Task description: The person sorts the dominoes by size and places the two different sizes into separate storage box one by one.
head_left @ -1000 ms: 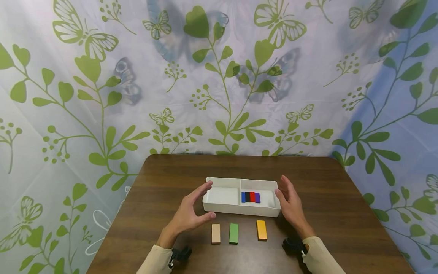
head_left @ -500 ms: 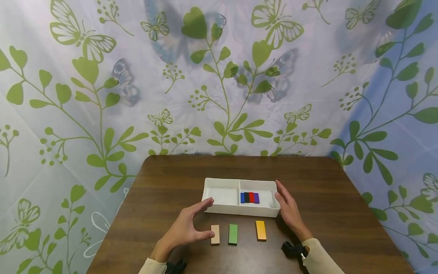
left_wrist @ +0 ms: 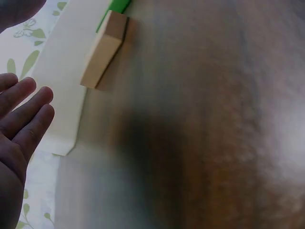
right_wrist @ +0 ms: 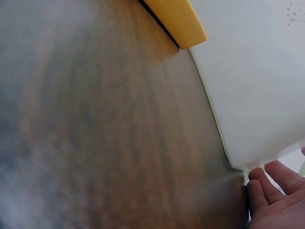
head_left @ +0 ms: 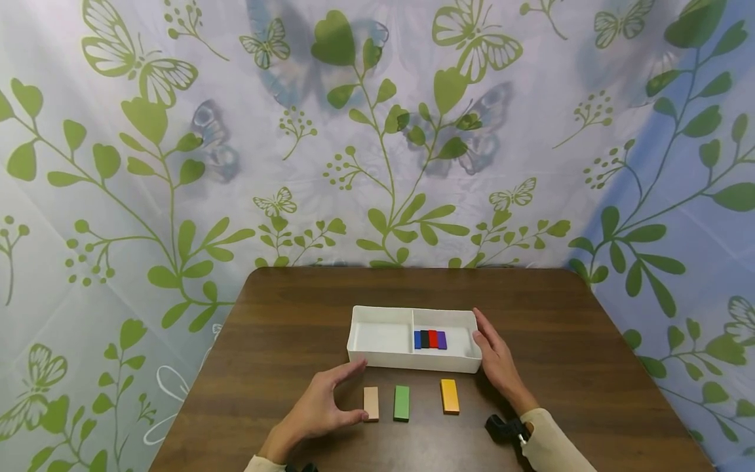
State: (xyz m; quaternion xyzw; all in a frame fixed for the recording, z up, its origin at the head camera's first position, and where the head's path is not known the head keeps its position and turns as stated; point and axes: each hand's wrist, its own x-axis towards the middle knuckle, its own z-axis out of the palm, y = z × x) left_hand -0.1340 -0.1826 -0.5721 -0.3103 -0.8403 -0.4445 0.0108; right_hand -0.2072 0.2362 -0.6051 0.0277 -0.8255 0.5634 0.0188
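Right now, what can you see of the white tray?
The tray is a white, plastic-looking rectangular box with low walls and a divider making two compartments. It sits flat mid-table. Its left compartment looks bare; the right holds four small blocks side by side: blue, black, red, purple. The right hand rests against its right end. The left hand is near its front left corner, apart.

The person wore a long-sleeved top in pale cream, its cuffs ending at the wrists. The left hand (head_left: 318, 408) and right hand (head_left: 498, 360) were bare, with no rings or gloves. A small black camera mount (head_left: 504, 429) with a bit of white fitting sat strapped at the right wrist; a similar black piece (head_left: 301, 467) showed by the left sleeve
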